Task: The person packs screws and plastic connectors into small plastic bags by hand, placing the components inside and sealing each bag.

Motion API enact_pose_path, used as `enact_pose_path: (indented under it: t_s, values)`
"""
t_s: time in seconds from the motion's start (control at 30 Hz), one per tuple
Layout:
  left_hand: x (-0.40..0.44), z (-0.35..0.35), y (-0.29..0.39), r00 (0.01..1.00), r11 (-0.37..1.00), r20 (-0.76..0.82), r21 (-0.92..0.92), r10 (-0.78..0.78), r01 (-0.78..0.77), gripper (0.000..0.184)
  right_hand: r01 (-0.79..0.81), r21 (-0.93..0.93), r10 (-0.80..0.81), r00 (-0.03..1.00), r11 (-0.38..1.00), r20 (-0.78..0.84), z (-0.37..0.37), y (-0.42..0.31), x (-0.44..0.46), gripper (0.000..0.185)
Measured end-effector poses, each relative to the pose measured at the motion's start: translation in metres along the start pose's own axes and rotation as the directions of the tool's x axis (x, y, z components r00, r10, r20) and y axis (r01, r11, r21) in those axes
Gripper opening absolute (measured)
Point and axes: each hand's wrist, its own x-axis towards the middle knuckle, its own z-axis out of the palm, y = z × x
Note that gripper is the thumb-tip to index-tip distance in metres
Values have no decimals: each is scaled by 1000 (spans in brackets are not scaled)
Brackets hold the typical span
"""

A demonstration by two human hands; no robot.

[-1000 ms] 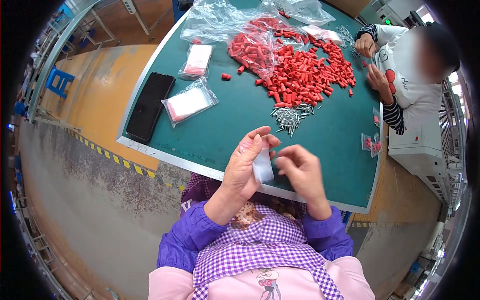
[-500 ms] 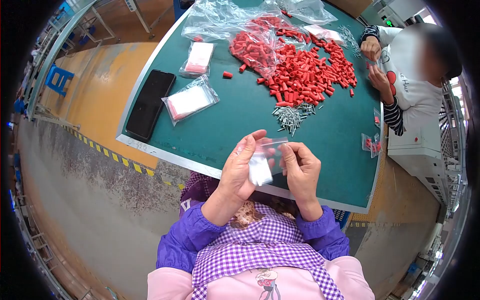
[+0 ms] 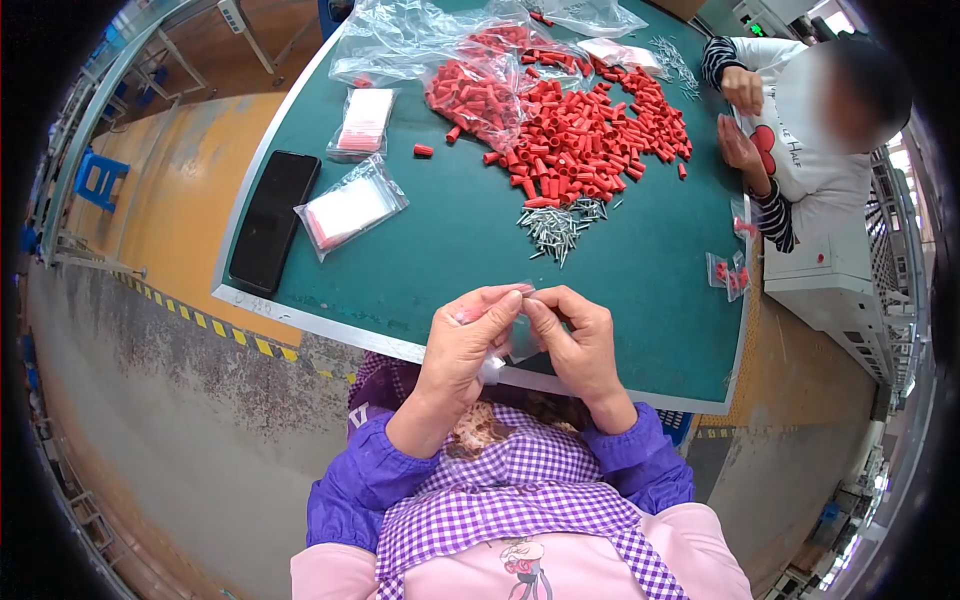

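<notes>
Close to the table's front edge, my left hand (image 3: 455,345) is closed around small clear zip-lock bags (image 3: 491,368) with red-edged tops, largely hidden by the fingers. My right hand (image 3: 578,345) pinches the top edge of a bag, its thumb and fingertips meeting those of the left. Beyond my hands lies a small heap of metal screws or pins (image 3: 556,232), too fine to tell which. It touches a large pile of red ribbed plastic sleeves (image 3: 565,140), partly under a clear plastic bag (image 3: 400,40).
Packs of small bags (image 3: 350,210) (image 3: 365,120) and a black phone (image 3: 275,222) lie at the left. Filled small bags (image 3: 727,275) are near the right edge. Across the table, a co-worker's hands (image 3: 740,110) are raised at the table's side.
My hands have come together; the bags, spread and visible before, are now mostly covered by my fingers. The view has shifted slightly. The co-worker's hands have moved apart.
</notes>
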Motion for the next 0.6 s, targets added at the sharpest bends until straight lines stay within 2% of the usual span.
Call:
enact_pose_path:
  t_s: [0.1, 0.13, 0.2, 0.23, 0.27, 0.3, 0.33, 0.37, 0.4, 0.47, 0.6]
  values:
    - [1, -1, 0, 1000, 998, -11, 58, 26, -25, 20, -49, 23, 47, 996, 999, 73, -12, -2, 5, 13]
    - [2, -3, -1, 997, 993, -1, 88, 78, -77, 17, -158, 51, 158, 987, 986, 1, -16, 2, 9, 15]
    - [2, -6, -3, 991, 985, 10, 113, 130, -131, 14, -151, -256, 93, 970, 955, -225, -23, 5, 22, 18]
    - [3, -6, -4, 983, 972, -2, 155, 182, -179, 11, -54, -452, -77, 961, 890, -266, -25, 14, 27, 22]
    - [3, -6, -4, 973, 954, -11, 196, 232, -226, 8, -53, -455, -78, 961, 889, -265, -25, 20, 31, 22]
    - [4, -5, -6, 972, 955, -11, 194, 233, -226, 8, -1, -578, -180, 950, 816, -255, -24, 23, 35, 22]
    - [5, -2, -7, 941, 911, -1, 251, 338, -327, 7, 45, -690, -278, 933, 722, -230, -24, 24, 37, 23]
    - [5, -1, -9, 899, 854, 15, 307, 438, -421, 6, -8, -720, -226, 947, 694, -228, -22, 23, 37, 22]
    - [6, -2, -11, 899, 854, 15, 306, 438, -422, 6, -7, -720, -226, 947, 694, -228, -21, 23, 39, 22]
    - [8, -7, -14, 859, 808, 50, 314, 510, -498, 7, 9, -796, -253, 950, 605, -181, -19, 25, 43, 18]
    - [0, -2, -4, 909, 831, 15, 398, 417, -388, 7, 29, -814, -216, 969, 580, -119, -27, 25, 47, 14]
